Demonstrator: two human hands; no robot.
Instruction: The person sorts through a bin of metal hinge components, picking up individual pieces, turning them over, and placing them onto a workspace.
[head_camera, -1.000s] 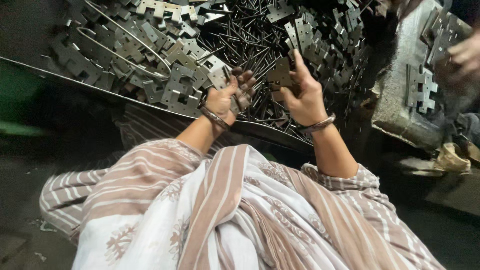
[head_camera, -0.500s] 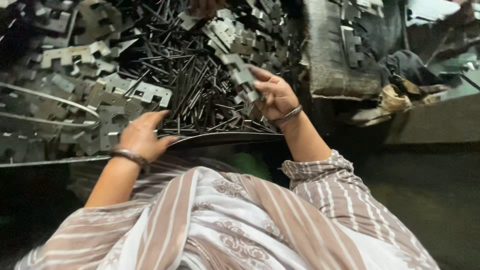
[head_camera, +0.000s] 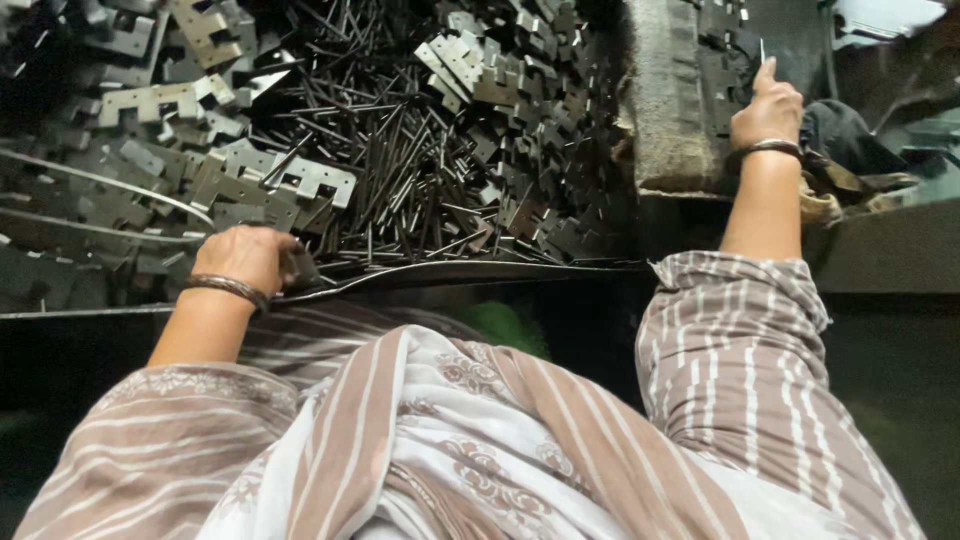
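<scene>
A heap of dark metal pins (head_camera: 400, 190) and notched flat metal plates (head_camera: 300, 175) fills a wide tray (head_camera: 480, 270) in front of me. My left hand (head_camera: 245, 258) rests at the tray's near edge, fingers curled over a small dark metal piece (head_camera: 298, 268). My right hand (head_camera: 768, 105) is stretched out to the far right, at a grey block (head_camera: 670, 110) that has more notched plates lying on it. It pinches a thin metal pin (head_camera: 762, 52) that points upward. Each wrist has a metal bangle. My striped sleeves and a patterned white scarf fill the lower view.
Two thin curved metal rods (head_camera: 100, 205) lie across the plates at the left. A crumpled cloth (head_camera: 830, 190) sits right of the grey block, on a dark ledge (head_camera: 890, 250). Below the tray's lip the space is dark, with a green patch (head_camera: 510, 325).
My right hand has left the pile and reached out to the grey block on the right. My left hand has dropped to the tray's near edge. The view has shifted left.
</scene>
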